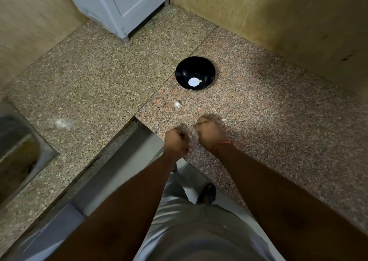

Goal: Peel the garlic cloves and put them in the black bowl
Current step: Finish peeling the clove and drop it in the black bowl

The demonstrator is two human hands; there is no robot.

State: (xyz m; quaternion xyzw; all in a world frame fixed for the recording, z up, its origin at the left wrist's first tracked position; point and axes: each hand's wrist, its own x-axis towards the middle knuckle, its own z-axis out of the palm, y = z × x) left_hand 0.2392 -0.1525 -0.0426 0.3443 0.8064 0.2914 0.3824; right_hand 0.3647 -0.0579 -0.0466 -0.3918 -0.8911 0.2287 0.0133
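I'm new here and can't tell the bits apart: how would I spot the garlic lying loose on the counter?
Start at the speckled granite counter and find the black bowl near its middle. Just in front of the bowl, towards the person, lies a small white garlic piece. It lies alone on bare stone, outside the bowl and clear of both hands.

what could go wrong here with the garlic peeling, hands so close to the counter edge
1. Both hands, left hand and right hand, work near the counter edge, so a dropped clove or peel could fall to the floor.
2. The loose garlic piece lies on speckled stone and a small pale bit sits by the right hand; either could be overlooked.
3. The black bowl sits beyond the hands, so a tossed clove might miss.
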